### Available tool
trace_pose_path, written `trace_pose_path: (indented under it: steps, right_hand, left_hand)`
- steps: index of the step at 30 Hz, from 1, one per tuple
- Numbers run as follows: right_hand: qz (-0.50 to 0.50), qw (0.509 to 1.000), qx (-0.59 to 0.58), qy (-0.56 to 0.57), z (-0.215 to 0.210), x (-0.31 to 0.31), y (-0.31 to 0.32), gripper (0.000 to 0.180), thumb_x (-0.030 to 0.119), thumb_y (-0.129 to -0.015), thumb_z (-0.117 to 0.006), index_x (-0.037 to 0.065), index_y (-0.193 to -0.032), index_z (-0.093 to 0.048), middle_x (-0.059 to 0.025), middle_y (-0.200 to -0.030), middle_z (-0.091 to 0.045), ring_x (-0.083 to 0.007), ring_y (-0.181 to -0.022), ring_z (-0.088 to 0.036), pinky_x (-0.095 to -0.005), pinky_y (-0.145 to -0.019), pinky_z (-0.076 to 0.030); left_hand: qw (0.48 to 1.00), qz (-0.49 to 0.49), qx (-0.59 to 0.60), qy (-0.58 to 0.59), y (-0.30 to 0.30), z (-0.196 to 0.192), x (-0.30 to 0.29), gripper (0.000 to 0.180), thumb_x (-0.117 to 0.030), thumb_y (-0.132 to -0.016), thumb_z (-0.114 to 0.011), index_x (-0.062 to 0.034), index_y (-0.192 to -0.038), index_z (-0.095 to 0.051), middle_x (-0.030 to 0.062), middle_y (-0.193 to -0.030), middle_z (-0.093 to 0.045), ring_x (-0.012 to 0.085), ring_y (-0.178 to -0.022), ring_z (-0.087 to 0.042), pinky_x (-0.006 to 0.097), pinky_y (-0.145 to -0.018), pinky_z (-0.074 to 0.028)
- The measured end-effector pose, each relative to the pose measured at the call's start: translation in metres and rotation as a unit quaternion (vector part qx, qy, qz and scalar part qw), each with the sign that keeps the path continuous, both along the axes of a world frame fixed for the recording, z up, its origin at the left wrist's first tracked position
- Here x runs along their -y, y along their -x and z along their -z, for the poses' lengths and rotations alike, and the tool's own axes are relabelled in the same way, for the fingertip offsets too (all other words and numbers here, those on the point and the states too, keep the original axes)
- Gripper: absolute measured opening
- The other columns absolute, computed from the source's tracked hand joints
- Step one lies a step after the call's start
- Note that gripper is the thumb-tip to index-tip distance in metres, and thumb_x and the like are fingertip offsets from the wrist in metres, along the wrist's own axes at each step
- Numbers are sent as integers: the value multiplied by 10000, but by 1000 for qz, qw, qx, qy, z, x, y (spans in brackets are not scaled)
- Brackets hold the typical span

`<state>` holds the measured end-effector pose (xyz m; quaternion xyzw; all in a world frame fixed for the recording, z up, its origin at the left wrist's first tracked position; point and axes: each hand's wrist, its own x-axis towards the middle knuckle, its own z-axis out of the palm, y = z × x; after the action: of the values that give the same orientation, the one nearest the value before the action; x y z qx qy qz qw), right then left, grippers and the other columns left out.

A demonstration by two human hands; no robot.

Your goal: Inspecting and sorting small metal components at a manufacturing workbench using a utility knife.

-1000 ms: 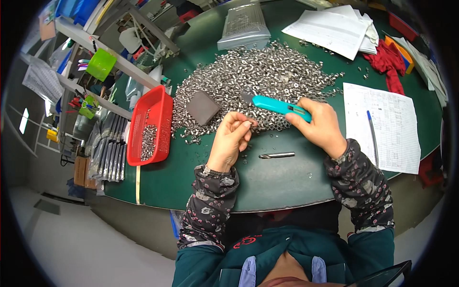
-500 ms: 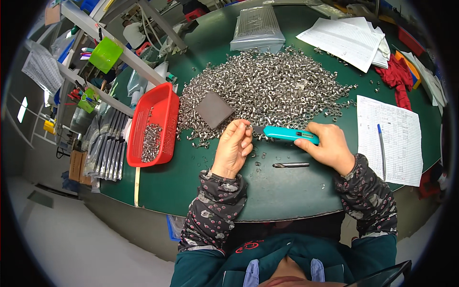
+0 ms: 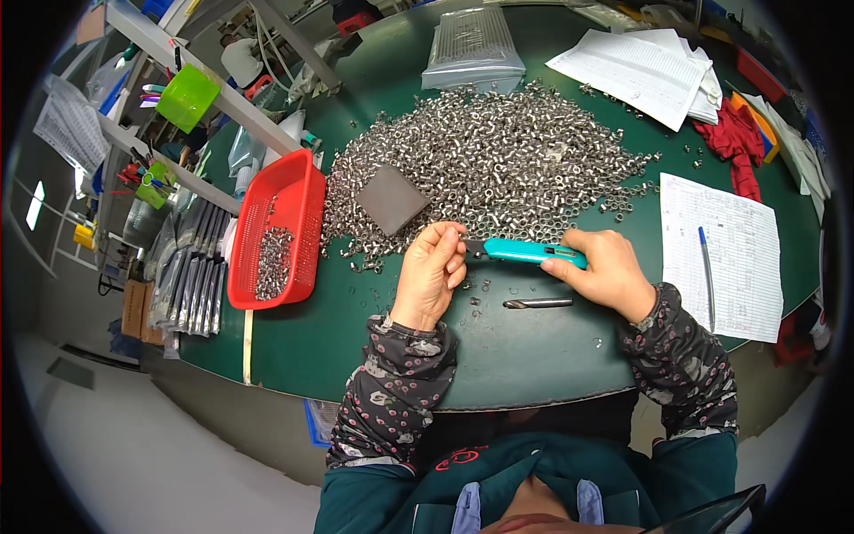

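Observation:
My right hand (image 3: 607,271) grips a teal utility knife (image 3: 525,252), its blade end pointing left toward my other hand. My left hand (image 3: 430,274) is closed in a pinch at the blade's tip. A small metal ring may sit between those fingertips, but they mostly cover it. Just beyond both hands spreads a large heap of small silvery metal rings (image 3: 498,160). On the heap's near left side lies a dark grey square block (image 3: 392,199). A drill bit (image 3: 537,303) rests on the green table (image 3: 534,356) below the knife.
Left of the heap, a red plastic basket (image 3: 311,240) holds some of the metal pieces. A written sheet (image 3: 756,267) with a blue pen (image 3: 705,278) lies to the right. Farther back are a clear bag of parts (image 3: 474,49), more papers (image 3: 632,76) and a red cloth (image 3: 737,147).
The knife's blade end has come slightly closer to my left fingertips and sits a little lower against them. Both hands keep nearly the same place; the whole view has shifted slightly left.

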<state>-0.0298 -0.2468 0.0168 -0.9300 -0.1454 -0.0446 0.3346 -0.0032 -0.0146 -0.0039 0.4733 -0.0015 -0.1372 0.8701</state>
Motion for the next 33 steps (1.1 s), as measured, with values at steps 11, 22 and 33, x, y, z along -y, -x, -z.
trace_pose_path:
  steps: [11,22,33]
  right_hand:
    - [16,998,50,19,-3,-4,3,370,397,-698,-611,28,-708,-578,-164,-576,-533,-337,-561,-540,-408,-500,-398]
    - [12,996,85,32,-3,-4,4,364,385,-698,-613,26,-689,-553,-144,-610,-531,-329,-571,-530,-409,-497,-383]
    - [15,992,117,43,-2,-4,3,365,381,-689,-618,26,-675,-532,-135,-617,-524,-325,-577,-527,-406,-496,-383]
  left_hand:
    - [998,-32,11,-50,2,-1,4,153,-191,-860,-518,-38,-862,-525,-5,-640,-484,33,-487,-374,154,-389,-300]
    - [993,-57,20,-97,3,-2,6,166,-208,-858,-524,-50,-808,-525,-15,-605,-476,26,-465,-370,151,-372,-298]
    - [989,-65,29,-128,3,-1,6,175,-215,-853,-534,-68,-760,-526,-27,-593,-471,12,-433,-349,147,-352,-281]
